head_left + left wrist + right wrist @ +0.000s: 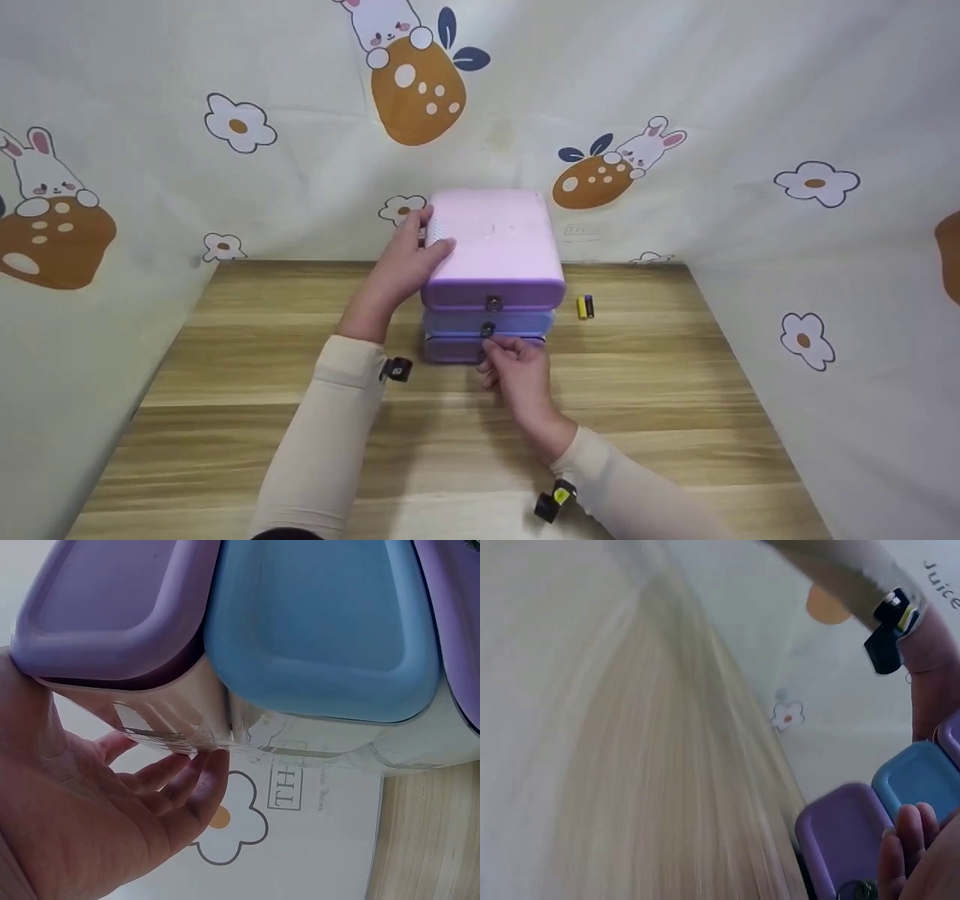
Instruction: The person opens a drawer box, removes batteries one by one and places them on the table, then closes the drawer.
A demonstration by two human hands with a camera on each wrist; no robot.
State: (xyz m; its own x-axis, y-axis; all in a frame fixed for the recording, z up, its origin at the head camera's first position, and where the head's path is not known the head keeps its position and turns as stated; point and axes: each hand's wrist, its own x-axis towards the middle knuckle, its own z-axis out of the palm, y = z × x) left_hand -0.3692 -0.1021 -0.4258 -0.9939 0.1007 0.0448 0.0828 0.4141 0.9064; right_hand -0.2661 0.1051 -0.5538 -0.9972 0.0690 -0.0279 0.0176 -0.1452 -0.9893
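Observation:
A small drawer cabinet with a pink top [495, 232] stands on the table against the printed backdrop. Its fronts are a purple top drawer [457, 295], a blue middle drawer [450, 323] and a purple bottom drawer [450, 350], each with a small round knob. My left hand [409, 259] grips the cabinet's left side, thumb on the top. In the left wrist view its fingers [202, 791] lie along the side wall. Low at the front, my right hand [521, 379] pinches at the bottom drawer's knob [855, 889], which its fingers mostly hide in the head view.
Two small batteries [584, 307], one yellow and one dark, lie on the wooden table [652, 420] to the right of the cabinet. A pale backdrop [300, 180] with rabbits and flowers encloses the table's back and sides. Small cameras sit on both wrists.

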